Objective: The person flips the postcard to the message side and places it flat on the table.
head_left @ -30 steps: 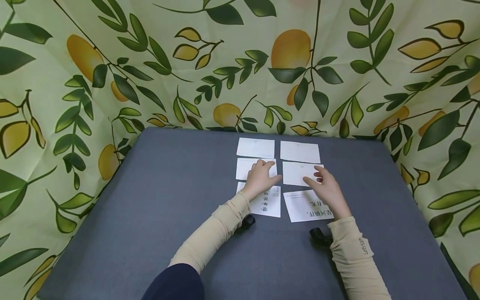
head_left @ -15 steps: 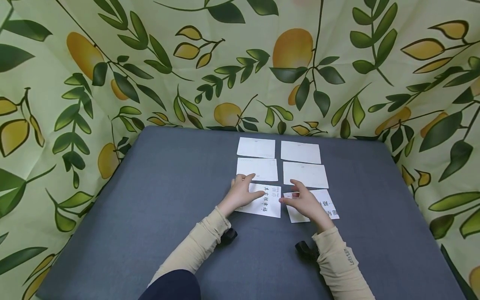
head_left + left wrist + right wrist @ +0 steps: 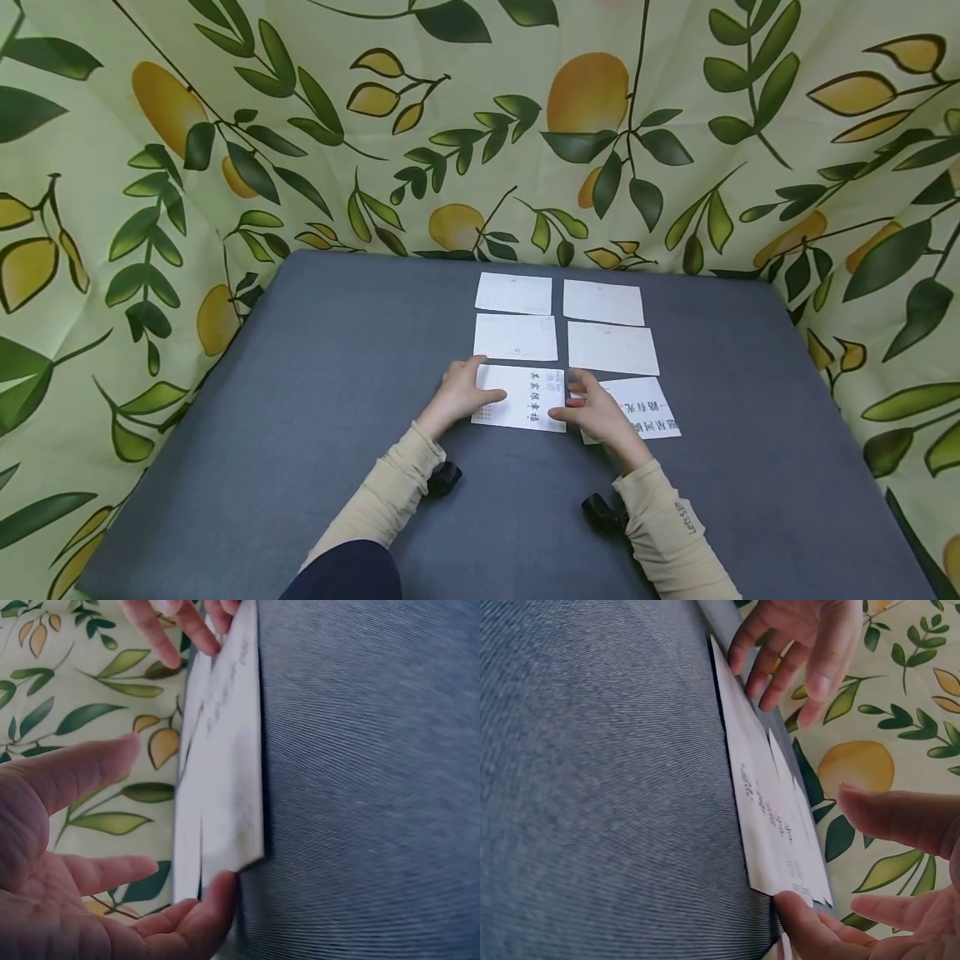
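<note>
In the head view a white card (image 3: 501, 398) with a column of handwritten characters lies at the front left of a grid of cards. My left hand (image 3: 457, 395) is at its left edge, thumb spread over the card. At its right edge is my right hand (image 3: 602, 414), which partly covers a second written card (image 3: 654, 410), slightly turned. The left wrist view has fingertips of the left hand (image 3: 90, 926) at the card's corner. Fingertips of the right hand (image 3: 900, 930) meet the opposite corner in the right wrist view, thumb raised away from the card.
Behind lie mostly blank cards: a middle left card (image 3: 513, 336), a middle right card (image 3: 613, 347), a back left card (image 3: 513, 292) and a back right card (image 3: 602, 302). All rest on a grey-blue table (image 3: 337, 375), backed by a leaf-and-fruit patterned cloth (image 3: 465, 150).
Both hands have come back toward the person from the middle row. The left hand has moved left and the right hand left, ending on either side of the front left card.
</note>
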The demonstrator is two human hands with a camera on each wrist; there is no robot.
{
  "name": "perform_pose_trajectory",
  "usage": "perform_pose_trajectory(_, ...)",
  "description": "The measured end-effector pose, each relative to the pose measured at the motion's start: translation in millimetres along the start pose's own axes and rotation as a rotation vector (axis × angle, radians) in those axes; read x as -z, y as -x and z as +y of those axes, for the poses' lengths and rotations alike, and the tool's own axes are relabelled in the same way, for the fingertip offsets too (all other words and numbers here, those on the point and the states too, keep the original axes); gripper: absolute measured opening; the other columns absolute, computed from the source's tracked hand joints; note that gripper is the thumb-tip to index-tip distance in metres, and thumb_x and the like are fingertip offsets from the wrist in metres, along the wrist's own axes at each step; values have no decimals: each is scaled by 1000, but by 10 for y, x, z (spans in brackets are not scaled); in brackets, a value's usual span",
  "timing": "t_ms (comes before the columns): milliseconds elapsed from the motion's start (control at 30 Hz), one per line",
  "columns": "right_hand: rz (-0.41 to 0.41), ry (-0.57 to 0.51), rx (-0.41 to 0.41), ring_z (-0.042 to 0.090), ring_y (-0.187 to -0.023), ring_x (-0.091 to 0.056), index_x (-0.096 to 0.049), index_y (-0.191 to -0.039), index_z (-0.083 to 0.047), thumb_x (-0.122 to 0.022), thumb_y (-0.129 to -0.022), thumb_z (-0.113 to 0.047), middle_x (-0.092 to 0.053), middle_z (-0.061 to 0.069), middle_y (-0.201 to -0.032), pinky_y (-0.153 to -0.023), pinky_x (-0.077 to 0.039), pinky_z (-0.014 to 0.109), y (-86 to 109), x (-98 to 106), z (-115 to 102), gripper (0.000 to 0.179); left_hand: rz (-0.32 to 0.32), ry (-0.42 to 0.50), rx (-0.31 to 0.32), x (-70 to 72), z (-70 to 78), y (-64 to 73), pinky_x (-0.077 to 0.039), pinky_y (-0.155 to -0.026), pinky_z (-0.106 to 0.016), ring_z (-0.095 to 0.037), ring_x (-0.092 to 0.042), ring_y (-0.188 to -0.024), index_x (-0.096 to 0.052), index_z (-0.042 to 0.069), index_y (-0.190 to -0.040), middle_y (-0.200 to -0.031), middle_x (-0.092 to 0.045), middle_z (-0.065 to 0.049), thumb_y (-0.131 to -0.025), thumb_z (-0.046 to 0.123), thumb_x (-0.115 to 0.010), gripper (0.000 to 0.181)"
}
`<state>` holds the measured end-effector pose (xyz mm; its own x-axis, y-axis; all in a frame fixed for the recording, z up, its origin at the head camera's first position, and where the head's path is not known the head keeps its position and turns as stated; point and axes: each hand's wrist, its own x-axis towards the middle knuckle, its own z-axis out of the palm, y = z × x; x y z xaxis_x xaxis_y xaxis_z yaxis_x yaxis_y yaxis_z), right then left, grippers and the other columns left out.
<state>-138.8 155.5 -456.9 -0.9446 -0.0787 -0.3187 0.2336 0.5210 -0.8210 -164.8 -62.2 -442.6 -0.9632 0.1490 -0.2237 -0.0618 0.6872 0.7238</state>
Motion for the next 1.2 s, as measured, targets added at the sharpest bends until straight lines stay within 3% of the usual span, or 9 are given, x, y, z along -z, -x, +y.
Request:
perform_pose_trajectory(167, 30, -12, -8, 44, -118, -49, -27, -143, 2, -70, -79, -9, -40, 31, -136, -95, -44, 52, -7, -9, -22, 78, 28, 59, 27, 2, -66, 7, -43, -91, -52, -42, -46, -111, -42, 0, -136, -126, -44, -31, -73, 18, -77, 75)
perform_pose_trajectory(400, 34, -1, 13, 41, -116, -50, -28, -140, 12, -67, -77, -1, -44, 31, -132, -96, -43, 48, -15, -60, -29, 74, 84, 150, 19, 15, -109, 15, -49, -83, -41, -31, -57, -103, -47, -1, -133, -122, -58, -21, -72, 2, -74, 68)
perform_pose_trajectory(667, 142, 74, 82, 32, -96, -54, -35, -136, 12, -60, -75, 2, -49, 26, -116, -85, -48, 42, -19, -95, -83, 67, 258, 151, -72, -10, -122, 45, -53, -70, -31, -27, -61, -85, -55, -5, -124, -108, -58, -22, -65, -11, -61, 59)
perform_pose_trajectory(800, 201, 69, 104, 30, -95, -55, -37, -135, 11, -56, -79, -1, -49, 23, -113, -84, -48, 39, -30, -86, -110, 60, 330, 174, -103, -34, -131, 36, -53, -68, -28, -25, -62, -81, -61, -7, -114, -100, -60, -20, -66, -10, -59, 48)
perform_pose_trajectory(1033, 310, -6, 143, 29, -95, -56, -48, -125, 6, -58, -85, -4, -50, 22, -113, -77, -46, 24, -32, -75, -148, 42, 422, 253, -115, -46, -132, 4, -52, -68, -25, -22, -61, -76, -63, -6, -100, -89, -60, -17, -75, -2, -62, 25)
perform_pose_trajectory(1200, 360, -1, 138, 28, -93, -55, -54, -120, 2, -58, -86, -9, -51, 19, -109, -78, -45, 27, -17, -66, -168, 35, 506, 274, -143, -40, -139, -11, -48, -67, -19, -23, -61, -74, -66, -5, -92, -87, -61, -17, -79, 0, -62, 15)
